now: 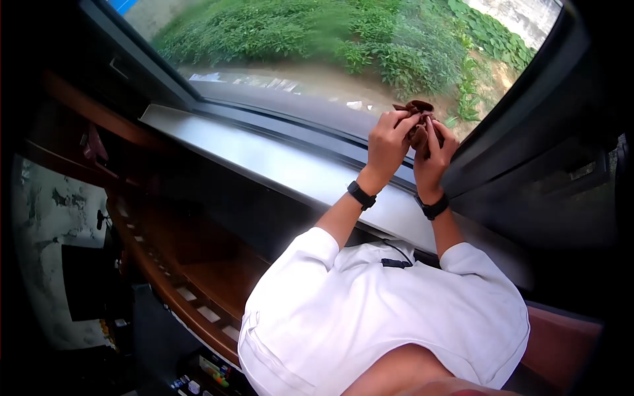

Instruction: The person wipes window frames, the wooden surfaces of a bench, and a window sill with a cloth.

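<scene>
A crumpled reddish-brown cloth is bunched up in front of the window, at the upper right of the head view. My left hand grips its left side, with the fingers bent around the folds. On the other side, my right hand is closed on the same cloth, thumb and fingers pinching it from below. Both hands are raised above the sill, close together. Some fingertips are hidden in the folds, and whether the cloth touches the glass I cannot tell.
A large window with a dark frame looks onto green plants. Below it runs a pale, shiny sill. A curved wooden counter stands at the left, with small items beneath. Dark framing rises close by on the right.
</scene>
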`<state>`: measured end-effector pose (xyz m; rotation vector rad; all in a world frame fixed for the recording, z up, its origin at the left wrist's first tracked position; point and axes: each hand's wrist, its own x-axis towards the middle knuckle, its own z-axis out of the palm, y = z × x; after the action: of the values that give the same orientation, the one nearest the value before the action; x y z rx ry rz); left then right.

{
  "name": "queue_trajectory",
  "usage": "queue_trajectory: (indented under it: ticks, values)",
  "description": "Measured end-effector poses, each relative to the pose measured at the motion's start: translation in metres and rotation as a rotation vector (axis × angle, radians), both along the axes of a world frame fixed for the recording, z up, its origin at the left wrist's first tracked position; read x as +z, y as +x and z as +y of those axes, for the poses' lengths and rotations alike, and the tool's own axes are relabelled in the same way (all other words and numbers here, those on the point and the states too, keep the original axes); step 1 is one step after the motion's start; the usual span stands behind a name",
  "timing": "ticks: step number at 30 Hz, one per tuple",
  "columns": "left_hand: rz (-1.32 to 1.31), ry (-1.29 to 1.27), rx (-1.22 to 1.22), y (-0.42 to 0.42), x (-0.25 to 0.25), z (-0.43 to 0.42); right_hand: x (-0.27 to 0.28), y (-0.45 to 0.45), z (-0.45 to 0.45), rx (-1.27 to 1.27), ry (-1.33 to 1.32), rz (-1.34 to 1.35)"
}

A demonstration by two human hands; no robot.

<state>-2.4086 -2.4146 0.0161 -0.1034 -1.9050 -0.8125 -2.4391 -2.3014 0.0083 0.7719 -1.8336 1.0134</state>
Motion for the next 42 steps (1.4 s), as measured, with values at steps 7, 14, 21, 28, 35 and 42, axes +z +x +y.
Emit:
queue_trajectory:
  ticks: [7,14,21,28,35,42]
  values:
    - [-0.071,-0.014,0.03,0.017,-0.023,-0.114,-0.014,0.013,-0.106,0.058,0.001,-0.048]
    - [0.028,-0.041,-0.082,0.016,0.021,-0.183,0.022,0.02,-0.18,-0.026,-0.097,-0.006]
    - [0.071,-0.042,-0.226,0.006,0.02,-0.189,0.003,0.023,-0.184,-0.172,-0.129,0.01]
    - [-0.133,-0.027,-0.211,0.018,-0.067,-0.216,-0.088,0.035,-0.202,-0.159,-0.071,-0.22]
    - [-0.621,-0.018,-0.062,0.058,-0.146,-0.279,-0.146,0.057,-0.251,0.056,0.266,-0.57]
    - [-0.76,-0.097,-0.047,0.051,-0.141,-0.258,-0.136,0.051,-0.235,0.006,0.36,-0.668]
